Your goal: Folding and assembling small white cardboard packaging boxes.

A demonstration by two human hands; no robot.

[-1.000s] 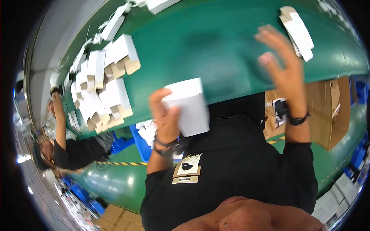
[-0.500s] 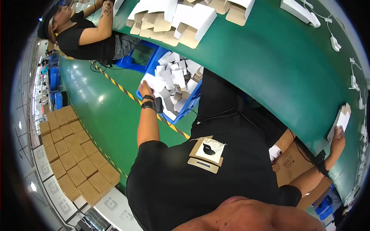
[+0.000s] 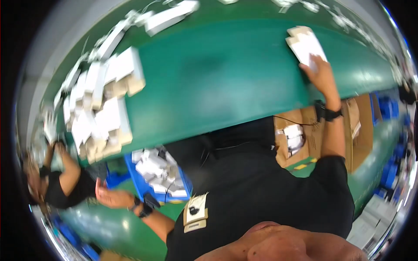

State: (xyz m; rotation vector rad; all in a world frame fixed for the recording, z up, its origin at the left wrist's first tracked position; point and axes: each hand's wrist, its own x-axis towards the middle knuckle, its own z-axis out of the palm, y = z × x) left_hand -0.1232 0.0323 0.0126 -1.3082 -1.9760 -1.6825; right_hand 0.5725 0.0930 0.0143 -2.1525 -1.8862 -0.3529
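My right hand (image 3: 321,77) is closed on a folded white carton (image 3: 306,47) with brown inner flaps, resting on the green table at the right. My left hand (image 3: 114,197) is held out beside the blue crate (image 3: 143,188), its fingers stretched and nothing visible in them. That crate, below the table's edge, is full of loose white cardboard pieces (image 3: 157,169). On the left part of the table several white cartons (image 3: 104,124) stand in rows with their brown flaps open. Motion blurs the picture a little.
The green table (image 3: 209,78) spans the far side. White chargers and cables (image 3: 172,17) lie along its back strip. Below the right part are brown cardboard boxes (image 3: 311,130), one with small white items (image 3: 294,139). A co-worker's arm in a white glove (image 3: 50,127) reaches in at the far left.
My left hand has let go of the white cardboard piece it held over the crate and moved to the crate's left. My right hand keeps the carton. The whole view has turned.
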